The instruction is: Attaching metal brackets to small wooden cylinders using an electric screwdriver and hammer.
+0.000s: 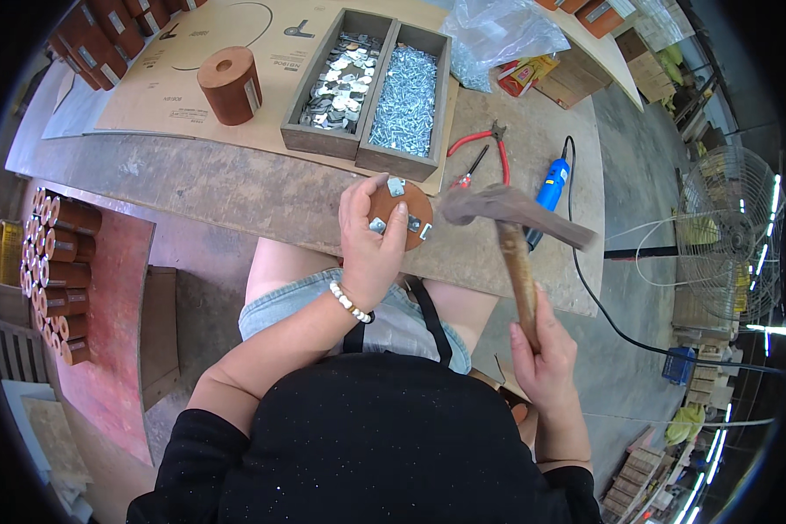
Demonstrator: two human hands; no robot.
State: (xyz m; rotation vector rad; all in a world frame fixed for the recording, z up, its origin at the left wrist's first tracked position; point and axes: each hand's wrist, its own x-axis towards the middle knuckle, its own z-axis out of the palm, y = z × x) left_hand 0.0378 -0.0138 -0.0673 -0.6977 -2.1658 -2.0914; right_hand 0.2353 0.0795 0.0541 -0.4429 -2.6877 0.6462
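My left hand [371, 237] is wrapped round a brown round wooden piece [397, 205] at the near edge of the workbench. Several small metal plates [396, 187] sit on its upturned face, and my thumb lies across that face. My right hand [543, 349] grips the wooden handle of a hammer [521, 271]. The hammer's dark head is raised just right of the round piece, apart from it and slightly blurred. Beyond my left hand stands a two-part wooden box, with flat metal plates [345, 83] in one side and silvery screws or nails [406, 96] in the other.
Red-handled pliers [504, 157], a red-handled screwdriver [472, 168] and a blue corded tool [553, 185] lie to the right. One brown cylinder [230, 86] stands on cardboard [162, 96]. More cylinders [65, 279] are stacked at left. A caged fan [716, 231] stands at right.
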